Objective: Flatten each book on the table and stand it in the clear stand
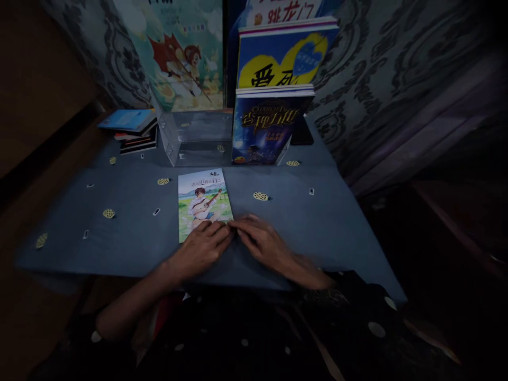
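Observation:
A thin booklet (204, 196) with a drawn guitar player on its cover lies face up near the table's front edge. My left hand (204, 246) rests over its lower edge, fingers lying on the cover and hiding the bottom part. Beside it, my right hand (264, 243) has its fingers stretched toward the booklet's lower right corner. The fingertips of both hands meet or nearly meet there. Whether the right fingers touch the paper is hard to make out in the dim light.
Behind the booklet stands a clear acrylic book rack (170, 140). It holds a green picture book (186, 63), a dark blue book (264, 129) and a blue-yellow book (286, 55). A small stack of books (130, 127) lies left of it. A blue-grey cloth (130, 238) covers the table.

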`<state>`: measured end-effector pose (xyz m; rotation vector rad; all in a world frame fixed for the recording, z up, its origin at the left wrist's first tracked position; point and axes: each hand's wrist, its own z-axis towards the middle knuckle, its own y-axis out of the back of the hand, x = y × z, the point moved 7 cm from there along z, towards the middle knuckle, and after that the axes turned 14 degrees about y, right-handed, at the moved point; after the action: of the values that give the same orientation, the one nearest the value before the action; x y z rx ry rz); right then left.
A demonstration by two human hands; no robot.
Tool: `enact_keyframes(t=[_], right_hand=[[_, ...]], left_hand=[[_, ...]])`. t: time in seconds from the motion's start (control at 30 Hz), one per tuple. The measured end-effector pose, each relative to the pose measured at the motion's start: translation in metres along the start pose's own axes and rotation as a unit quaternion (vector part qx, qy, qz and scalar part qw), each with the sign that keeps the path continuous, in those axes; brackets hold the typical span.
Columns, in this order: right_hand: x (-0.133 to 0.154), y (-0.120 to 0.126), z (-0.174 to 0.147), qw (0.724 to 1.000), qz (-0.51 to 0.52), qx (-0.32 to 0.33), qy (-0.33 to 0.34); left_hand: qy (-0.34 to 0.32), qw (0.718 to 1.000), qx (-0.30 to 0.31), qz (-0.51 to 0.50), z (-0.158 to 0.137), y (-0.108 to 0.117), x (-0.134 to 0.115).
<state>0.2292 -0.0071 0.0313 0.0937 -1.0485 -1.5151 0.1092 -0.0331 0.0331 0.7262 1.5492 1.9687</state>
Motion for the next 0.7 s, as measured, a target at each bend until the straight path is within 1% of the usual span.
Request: enact_keyframes(t=[0.1,0.23,0.4,0.5,0.6,0.7], right_hand=[[0.007,-0.002,-0.003,1.0,-0.011,0.008,0.02],[0.011,-0.004,-0.006,0.998,-0.036,0.024,0.044],[0.009,-0.004,-0.006,0.998,-0.038,0.035,0.036],[0.009,-0.003,-0.005,0.997,-0.057,0.04,0.034],[0.014,-0.002,0.0,0.995,-0.079,0.042,0.051],[0.021,-0.007,0.009,0.994,-0.07,0.056,0.064]], left_hand=[[0.022,1.0,0.017,-0.008,-0.012,-0.001,0.001],[0.046,0.999,0.011,-0.017,-0.029,0.001,0.006],[0.086,0.995,0.02,-0.035,-0.052,0.002,0.018],[0.105,0.993,0.011,-0.047,-0.067,0.008,0.026],[0.119,0.991,-0.002,-0.059,-0.081,0.012,0.034],[0.14,0.987,-0.019,-0.072,-0.092,0.011,0.04]])
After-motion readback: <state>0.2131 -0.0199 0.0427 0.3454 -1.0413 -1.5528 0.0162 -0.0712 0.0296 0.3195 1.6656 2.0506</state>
